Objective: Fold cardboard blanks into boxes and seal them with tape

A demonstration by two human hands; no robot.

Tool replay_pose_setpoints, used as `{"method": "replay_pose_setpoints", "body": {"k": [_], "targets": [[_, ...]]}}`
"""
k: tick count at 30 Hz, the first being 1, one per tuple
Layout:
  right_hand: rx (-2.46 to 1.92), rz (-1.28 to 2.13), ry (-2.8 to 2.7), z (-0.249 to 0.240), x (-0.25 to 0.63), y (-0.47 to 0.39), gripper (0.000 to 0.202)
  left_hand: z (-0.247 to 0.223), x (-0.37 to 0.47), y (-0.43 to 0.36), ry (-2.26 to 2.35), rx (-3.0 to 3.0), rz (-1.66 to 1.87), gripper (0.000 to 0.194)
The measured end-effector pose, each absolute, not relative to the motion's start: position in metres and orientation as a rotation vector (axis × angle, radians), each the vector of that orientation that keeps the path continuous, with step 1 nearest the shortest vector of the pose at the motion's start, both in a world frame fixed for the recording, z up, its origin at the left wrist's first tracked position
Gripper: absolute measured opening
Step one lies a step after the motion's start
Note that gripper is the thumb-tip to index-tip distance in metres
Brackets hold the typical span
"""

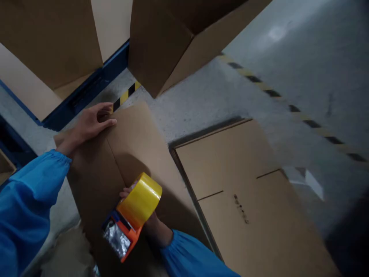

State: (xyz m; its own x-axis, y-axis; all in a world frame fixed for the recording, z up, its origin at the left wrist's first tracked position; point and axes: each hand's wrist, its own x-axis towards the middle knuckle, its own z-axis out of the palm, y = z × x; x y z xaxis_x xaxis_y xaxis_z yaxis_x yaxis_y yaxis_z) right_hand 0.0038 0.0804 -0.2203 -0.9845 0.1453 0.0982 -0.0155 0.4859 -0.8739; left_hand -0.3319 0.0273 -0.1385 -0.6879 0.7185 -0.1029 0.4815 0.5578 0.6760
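A cardboard box (138,127) with a centre seam between its flaps stands in front of me. At its far left edge is my left hand (92,121), thumb and fingers apart in a curve with nothing seen between them. My right hand (152,225) grips an orange tape dispenser (135,238) above the near part of the seam. The dispenser carries a wide roll of yellow tape (144,198), which hides most of the fingers. Both forearms wear blue sleeves.
Flattened cardboard boxes (230,161) lie stacked on the right. Another box (161,46) stands at the back, beside a blue pallet (86,92) bearing cardboard. Black and yellow floor tape (271,93) crosses the concrete floor (302,69). A white piece (314,184) lies at right.
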Motion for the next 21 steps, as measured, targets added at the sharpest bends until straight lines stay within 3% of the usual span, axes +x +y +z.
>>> {"method": "replay_pose_setpoints", "body": {"k": [2,7,14,18,21], "targets": [[-0.095,1.552,-2.548,-0.208,0.001,0.084,0.027,-0.134,-0.332,0.023,2.543,0.81,0.714,0.08],[-0.392,1.667,-2.495,-0.159,-0.02,0.082,0.016,-0.124,-0.322,0.019,2.573,0.563,0.373,0.065],[-1.28,2.2,-2.217,-0.072,-0.107,0.105,0.04,-0.115,-0.321,0.015,2.47,0.67,0.477,0.059],[-1.373,2.421,-2.181,-0.069,-0.144,0.118,0.045,-0.124,-0.331,0.009,2.355,0.57,0.565,0.054],[-1.373,2.515,-2.198,-0.075,-0.153,0.119,0.046,-0.126,-0.341,0.004,2.253,0.455,0.849,0.045]]}}
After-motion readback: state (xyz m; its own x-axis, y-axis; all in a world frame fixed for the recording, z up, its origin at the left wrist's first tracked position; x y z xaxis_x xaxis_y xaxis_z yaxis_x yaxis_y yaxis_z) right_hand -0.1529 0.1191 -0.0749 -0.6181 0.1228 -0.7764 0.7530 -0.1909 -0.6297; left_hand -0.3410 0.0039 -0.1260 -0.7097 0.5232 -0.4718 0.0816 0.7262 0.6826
